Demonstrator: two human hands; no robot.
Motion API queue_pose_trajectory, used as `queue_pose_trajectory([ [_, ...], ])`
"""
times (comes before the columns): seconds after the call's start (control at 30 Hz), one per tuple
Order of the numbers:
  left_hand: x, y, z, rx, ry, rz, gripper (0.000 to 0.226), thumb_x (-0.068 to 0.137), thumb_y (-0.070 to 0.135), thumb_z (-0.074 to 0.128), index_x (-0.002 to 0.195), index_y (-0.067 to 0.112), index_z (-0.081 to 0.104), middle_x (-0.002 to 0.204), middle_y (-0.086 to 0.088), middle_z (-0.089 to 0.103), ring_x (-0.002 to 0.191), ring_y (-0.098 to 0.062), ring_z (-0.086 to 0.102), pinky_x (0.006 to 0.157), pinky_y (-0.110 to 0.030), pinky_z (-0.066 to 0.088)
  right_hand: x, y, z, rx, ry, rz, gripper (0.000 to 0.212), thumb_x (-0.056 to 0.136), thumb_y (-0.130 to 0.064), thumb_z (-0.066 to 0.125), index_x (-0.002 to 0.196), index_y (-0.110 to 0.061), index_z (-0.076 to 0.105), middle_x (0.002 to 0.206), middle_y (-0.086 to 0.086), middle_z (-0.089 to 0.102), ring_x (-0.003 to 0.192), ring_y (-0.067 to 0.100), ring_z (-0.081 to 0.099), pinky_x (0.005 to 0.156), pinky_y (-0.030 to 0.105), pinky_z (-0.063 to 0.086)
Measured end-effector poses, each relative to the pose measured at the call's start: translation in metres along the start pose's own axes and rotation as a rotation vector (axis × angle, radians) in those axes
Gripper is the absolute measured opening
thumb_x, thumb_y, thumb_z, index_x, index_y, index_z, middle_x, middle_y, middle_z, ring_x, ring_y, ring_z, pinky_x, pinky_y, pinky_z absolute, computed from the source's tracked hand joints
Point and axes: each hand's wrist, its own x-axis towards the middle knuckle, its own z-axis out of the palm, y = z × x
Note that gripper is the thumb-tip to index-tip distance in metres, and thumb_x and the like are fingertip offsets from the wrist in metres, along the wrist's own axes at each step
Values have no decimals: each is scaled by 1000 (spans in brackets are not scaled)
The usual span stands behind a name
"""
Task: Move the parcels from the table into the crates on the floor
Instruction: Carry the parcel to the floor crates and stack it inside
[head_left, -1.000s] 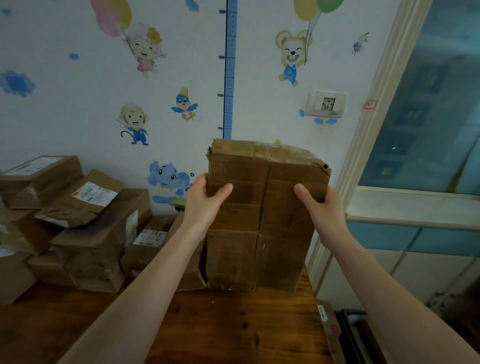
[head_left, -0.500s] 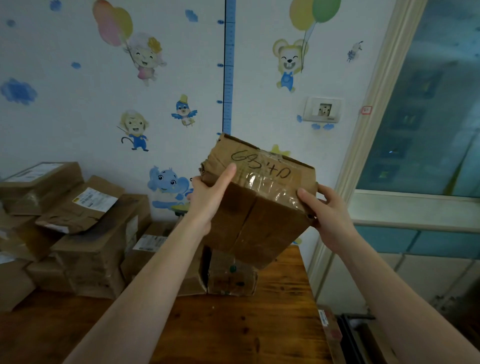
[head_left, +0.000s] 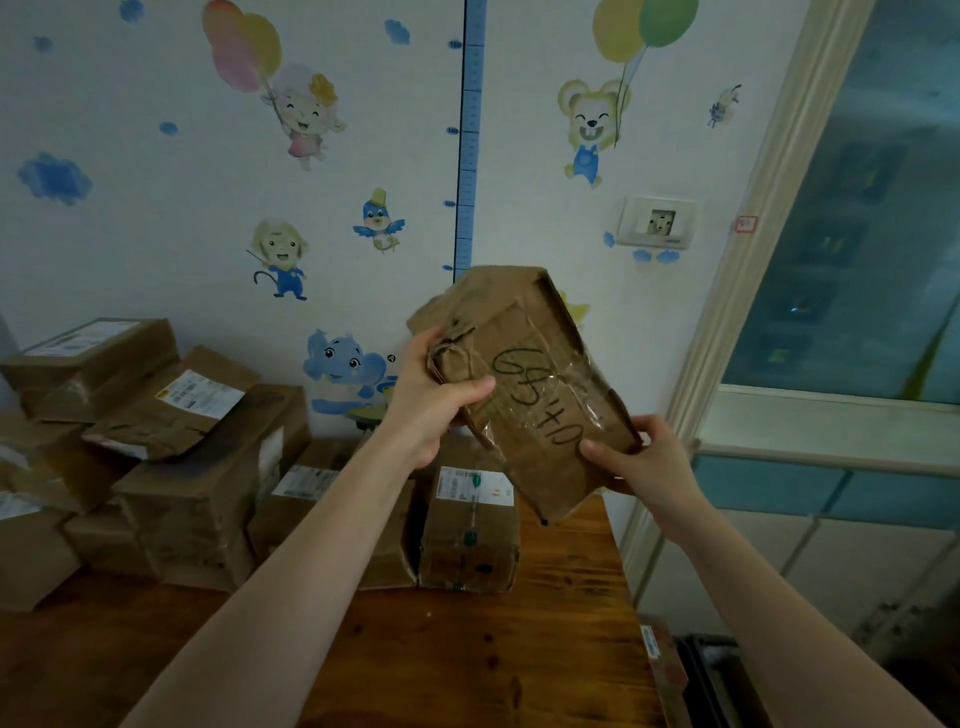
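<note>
Cardboard parcel, taped face: black handwritten marker characters, reading roughly "G95'40". Height chart on the wall: blue scale with numerals beside its ticks, too blurred to read. Shipping label on the small box and second label on the tilted box: print illegible.

Stacked parcels crowd the table's back; its front lies open.
</note>
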Motion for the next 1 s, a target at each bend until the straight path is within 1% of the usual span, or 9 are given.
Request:
queue_pose_trajectory([
  [0.13,-3,2,-3,120,-74,63,74,73,-6,73,133,26,43,119,1,55,99,-12,58,75,-30,55,1,-10,-5,-370,-153,-40,40,80,-42,70,106,-20,48,101,-6,54,88,8,53,62,12,40],
  [0.2,-6,1,1,152,-119,60,78,75,0,74,138,29,39,117,6,53,95,-5,56,70,-24,55,1,-16,0,-229,-234,-80,35,78,-41,70,104,-25,53,105,-7,61,95,10,60,71,17,49],
  [0.3,-9,-5,8,155,-196,41,84,79,11,73,146,27,25,123,7,51,105,-7,55,76,-21,54,0,-15,14,33,-218,-98,27,76,-34,73,98,-25,60,101,-1,70,95,16,67,85,33,55],
  [0.37,-12,-10,12,224,-256,76,75,80,10,73,142,22,33,116,12,55,103,-4,57,77,-19,54,1,-10,19,126,-179,-62,28,77,-32,73,100,-20,62,101,3,71,94,17,68,89,40,54],
  [0.53,-12,-19,19,285,-117,159,46,82,-2,67,121,16,52,100,4,65,102,-18,64,89,-33,53,2,-2,32,-3,-9,-223,8,82,-26,72,86,-26,66,88,-7,71,89,15,68,87,42,54],
  [0.67,-12,-20,17,328,-131,225,44,83,4,68,121,19,52,107,2,65,103,-15,63,92,-35,52,3,-6,28,2,-70,-163,22,77,-28,76,95,-25,64,96,-5,70,96,16,66,91,41,53],
  [0.77,-12,-18,10,360,-278,200,65,81,13,72,137,21,39,121,4,58,110,-8,58,92,-27,50,5,-7,19,78,-204,-91,48,69,-20,81,111,-18,58,107,-1,68,101,16,65,94,41,52],
  [0.83,-13,-20,10,395,-327,174,74,80,13,73,141,23,33,124,7,56,112,-6,56,93,-23,48,4,-7,18,72,-220,-116,44,69,-16,81,106,-22,58,105,-3,68,100,15,65,94,41,51],
  [1.0,-14,-29,15,438,-141,234,60,81,6,71,133,15,43,116,-1,61,109,-16,60,94,-33,49,1,-2,25,-75,-76,-261,35,75,-20,79,103,-25,59,102,-7,68,100,15,64,91,38,52],
])
